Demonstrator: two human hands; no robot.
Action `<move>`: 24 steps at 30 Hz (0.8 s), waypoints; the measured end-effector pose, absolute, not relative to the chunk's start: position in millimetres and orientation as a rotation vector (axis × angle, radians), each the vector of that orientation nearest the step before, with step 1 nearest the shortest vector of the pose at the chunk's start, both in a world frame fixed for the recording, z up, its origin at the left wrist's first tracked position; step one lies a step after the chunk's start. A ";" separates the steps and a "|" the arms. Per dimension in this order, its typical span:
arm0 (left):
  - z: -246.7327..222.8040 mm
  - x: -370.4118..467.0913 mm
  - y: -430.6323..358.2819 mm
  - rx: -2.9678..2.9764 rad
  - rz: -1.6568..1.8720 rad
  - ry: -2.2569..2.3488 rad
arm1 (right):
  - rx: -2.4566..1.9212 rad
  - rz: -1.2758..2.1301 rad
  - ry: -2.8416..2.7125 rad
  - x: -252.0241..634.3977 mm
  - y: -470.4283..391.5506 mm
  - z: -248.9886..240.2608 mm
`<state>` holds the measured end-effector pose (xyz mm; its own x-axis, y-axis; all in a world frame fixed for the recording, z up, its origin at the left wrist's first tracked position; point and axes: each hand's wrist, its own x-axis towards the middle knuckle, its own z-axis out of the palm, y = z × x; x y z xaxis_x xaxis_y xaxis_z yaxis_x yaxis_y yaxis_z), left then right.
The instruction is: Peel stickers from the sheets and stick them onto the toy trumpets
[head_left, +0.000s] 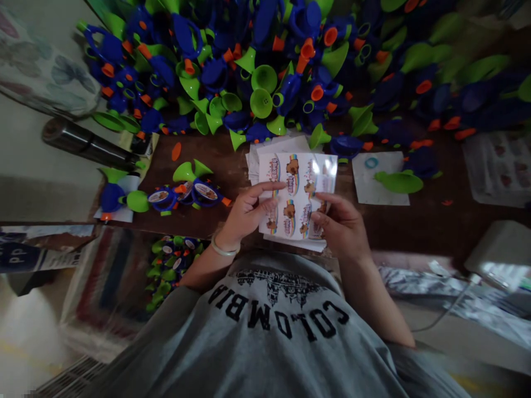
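A glossy white sticker sheet printed with bears and rainbows lies between my two hands, above a stack of paper on the brown table. My left hand pinches its left side between thumb and forefinger. On the right side, my right hand grips the same sheet, with thumb and forefinger on its face. To the left of my hands, blue and green plastic toys with orange tips carry oval stickers.
A big heap of similar toys fills the table's back. At left lies a dark bottle. A paper with a teal ring is on the right, near a clear bag. Below the table edge, more toys fill a container.
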<state>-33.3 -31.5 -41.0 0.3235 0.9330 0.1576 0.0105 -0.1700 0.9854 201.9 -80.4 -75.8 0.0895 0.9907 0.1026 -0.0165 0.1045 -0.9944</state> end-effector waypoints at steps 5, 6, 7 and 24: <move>-37.0 -40.4 -32.8 1.570 0.970 0.881 | -1.280 0.711 -1.266 201.8 -80.5 -63.9; -37.3 -40.5 -33.0 1.606 1.003 0.923 | -1.308 0.633 -1.309 202.4 -80.7 -60.9; -37.6 -40.1 -33.1 1.647 1.043 0.969 | -1.337 0.560 -1.352 202.8 -80.9 -57.9; -29.8 -27.8 -39.3 1.573 1.183 0.984 | -1.478 0.149 -1.584 214.8 -82.2 -39.4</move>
